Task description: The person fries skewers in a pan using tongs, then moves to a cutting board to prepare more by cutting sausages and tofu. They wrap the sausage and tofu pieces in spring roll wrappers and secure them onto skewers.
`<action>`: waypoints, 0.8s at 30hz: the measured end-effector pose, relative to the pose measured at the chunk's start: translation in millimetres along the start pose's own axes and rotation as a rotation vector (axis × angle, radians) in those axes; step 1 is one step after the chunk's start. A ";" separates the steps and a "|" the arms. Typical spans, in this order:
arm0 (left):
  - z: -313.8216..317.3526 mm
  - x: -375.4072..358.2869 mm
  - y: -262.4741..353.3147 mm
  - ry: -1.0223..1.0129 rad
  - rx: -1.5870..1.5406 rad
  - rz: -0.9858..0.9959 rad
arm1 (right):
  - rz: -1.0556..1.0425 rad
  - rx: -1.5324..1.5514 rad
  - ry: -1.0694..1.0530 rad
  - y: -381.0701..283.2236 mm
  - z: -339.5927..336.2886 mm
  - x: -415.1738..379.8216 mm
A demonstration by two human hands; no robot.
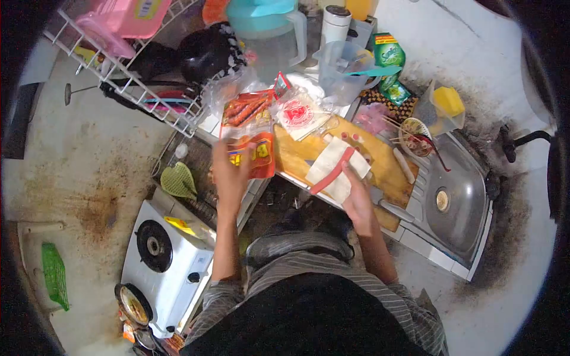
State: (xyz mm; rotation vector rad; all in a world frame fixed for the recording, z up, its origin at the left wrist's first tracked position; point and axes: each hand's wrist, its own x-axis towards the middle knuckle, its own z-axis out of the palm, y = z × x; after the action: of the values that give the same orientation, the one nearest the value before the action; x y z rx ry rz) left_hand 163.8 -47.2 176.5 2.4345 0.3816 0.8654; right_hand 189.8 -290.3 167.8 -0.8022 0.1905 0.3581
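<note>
My right hand (358,199) holds a pale square wrapper (325,168) with a long pinkish-red sausage strip (332,172) lying diagonally across it, the thumb pressing near the strip's upper end. Below it is a wooden cutting board (383,160) with small pink slices and a pale stick-like piece (404,165). My left hand (230,178) is over the lower left of a red and orange sausage packet (255,145), its fingers raised and somewhat blurred; whether it touches the packet is unclear. A white packet with red print (295,114) lies at the board's upper left.
A metal sink (460,202) is at the right, with a strainer (414,135) near it. Behind the board stand a measuring jug (344,71) and a teal-lidded pitcher (267,44). A white stove (169,261) is at lower left, a wire rack (127,77) at upper left.
</note>
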 end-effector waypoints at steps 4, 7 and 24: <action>11.2 -25.5 68.7 -0.645 -0.723 -0.191 | 0.046 0.004 -0.013 -1.9 -2.3 -7.5; 36.6 -48.7 89.1 -0.656 -0.833 -0.120 | 0.054 -0.006 0.002 -4.1 -7.5 -14.3; 47.3 -48.4 102.2 -0.642 -0.849 -0.179 | 0.045 0.074 0.075 -6.5 -11.4 -26.3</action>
State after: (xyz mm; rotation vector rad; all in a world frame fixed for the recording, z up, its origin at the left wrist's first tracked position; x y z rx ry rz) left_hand 166.7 -169.7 178.4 1.7023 -0.0266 0.0772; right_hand 167.6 -309.1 172.3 -0.7395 0.2908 0.3615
